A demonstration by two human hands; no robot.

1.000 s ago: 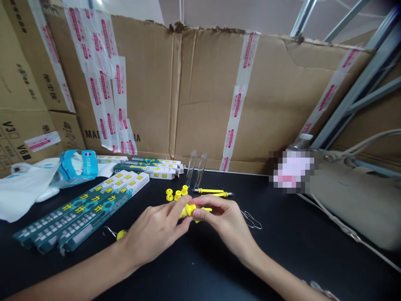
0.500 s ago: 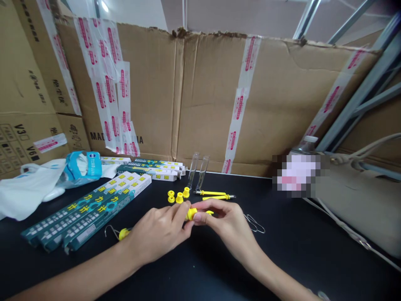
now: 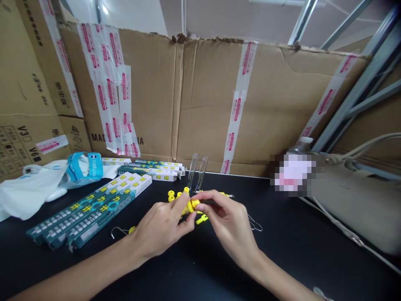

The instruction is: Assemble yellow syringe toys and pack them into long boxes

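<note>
Both hands meet over the black table (image 3: 194, 267), pinching a small yellow plastic part (image 3: 191, 205) between them. My left hand (image 3: 159, 228) grips it from the left with thumb and forefinger. My right hand (image 3: 227, 223) pinches its right end, and a yellow stem (image 3: 202, 218) sticks out below the fingers. Just behind the hands lie yellow caps (image 3: 171, 195), two clear tubes (image 3: 196, 171) and a yellow-handled tool, mostly hidden by my right hand. A wire hook with a yellow end (image 3: 120, 230) lies left of my left wrist, and wire clips (image 3: 255, 223) lie right of my right hand.
Long green and white boxes (image 3: 90, 209) lie at left, more boxes (image 3: 153, 167) behind them. A white plastic bag (image 3: 28, 192) and a blue packet (image 3: 83, 167) sit far left. Taped cardboard walls (image 3: 203, 100) stand behind. A grey bag (image 3: 357, 200) and a bottle (image 3: 300, 144) are at right.
Both hands have lifted the yellow part slightly and shifted it up toward the caps. The right fingers have curled tighter over its end. The view has shifted a little.
</note>
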